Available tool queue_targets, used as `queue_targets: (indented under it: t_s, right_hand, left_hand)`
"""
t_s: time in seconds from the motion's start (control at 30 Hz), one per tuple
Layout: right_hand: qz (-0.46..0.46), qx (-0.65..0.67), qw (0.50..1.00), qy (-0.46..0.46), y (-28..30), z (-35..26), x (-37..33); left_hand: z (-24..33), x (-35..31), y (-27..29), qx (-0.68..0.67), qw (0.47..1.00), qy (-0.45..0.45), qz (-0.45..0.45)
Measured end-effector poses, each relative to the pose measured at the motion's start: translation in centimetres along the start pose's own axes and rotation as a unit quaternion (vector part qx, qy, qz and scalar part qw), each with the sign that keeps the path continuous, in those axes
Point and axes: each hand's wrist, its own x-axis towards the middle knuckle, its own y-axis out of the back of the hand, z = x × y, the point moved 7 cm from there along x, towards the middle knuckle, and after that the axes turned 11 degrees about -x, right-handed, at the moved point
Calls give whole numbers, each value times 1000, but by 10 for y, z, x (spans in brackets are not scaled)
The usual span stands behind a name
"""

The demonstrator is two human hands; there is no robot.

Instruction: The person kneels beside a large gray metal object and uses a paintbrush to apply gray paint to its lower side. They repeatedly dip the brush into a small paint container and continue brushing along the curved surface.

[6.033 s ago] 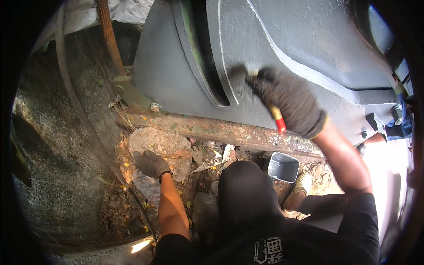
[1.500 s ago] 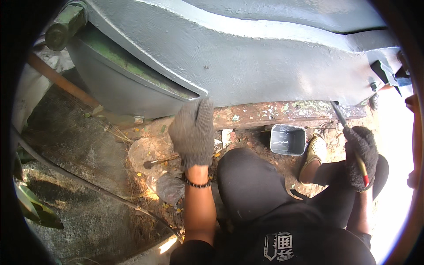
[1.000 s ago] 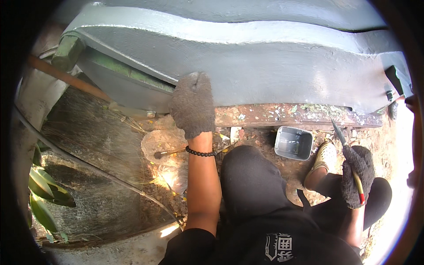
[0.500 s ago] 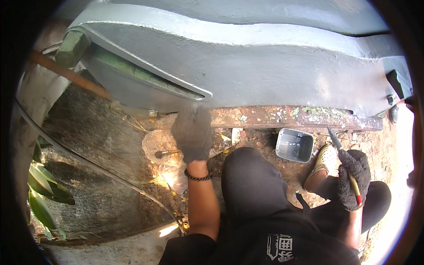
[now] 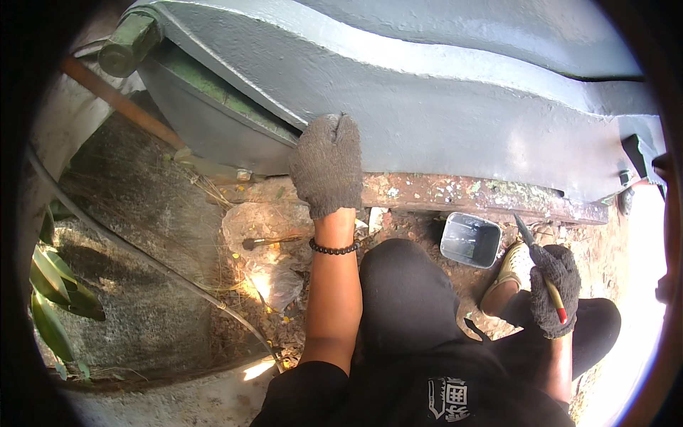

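Fingers of the gloved left hand (image 5: 327,165) lie pressed together and flat against the lower edge of the grey painted metal body (image 5: 455,107), just above the rusty beam (image 5: 469,196). Lower right, the gloved right hand (image 5: 553,288) is curled tight around a paintbrush (image 5: 535,262) with a yellow and red handle, bristles pointing up toward the small square paint tin (image 5: 469,240) on the ground just left of it. A second brush (image 5: 274,242) lies on a stone near the left wrist.

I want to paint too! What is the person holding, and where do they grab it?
The right hand holds a paintbrush by its handle. The left hand holds nothing; it rests flat against the grey painted metal.
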Motion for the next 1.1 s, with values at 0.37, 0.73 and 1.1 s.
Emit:
queue_targets:
  t_s: [0.37,0.73,1.1]
  right_hand:
    - [6,17,1000,-8,-5,10,-3]
    - [2,60,997,55,-13,4,-1]
    - [-105,289,930,-202,-149,54,27]
  left_hand:
    - [-2,12,-12,1,999,46,-26]
    - [-156,-88,33,-243,944,136,-177]
    - [-348,-193,122,457,762,167,-428]
